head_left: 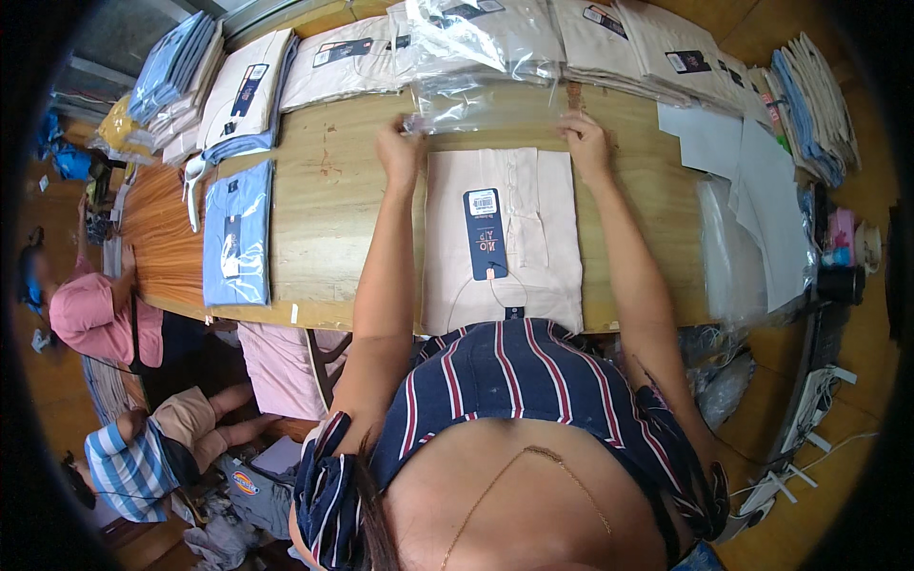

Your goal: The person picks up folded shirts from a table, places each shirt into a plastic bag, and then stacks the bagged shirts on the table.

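Between both hands [400, 152] [586, 143], clear bag [486, 107] above shirt [503, 238].

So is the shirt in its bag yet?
Not yet. Done: bagged beige shirts lie stacked along the far edge of the table. In hand: the left hand and right hand hold a clear plastic bag at the top of the folded beige shirt. Left: that shirt lies unbagged; whether the blue shirt still needs doing I cannot tell.

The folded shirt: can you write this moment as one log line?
left hand: holds clear bag | right hand: holds bag | folded beige shirt: flat on table
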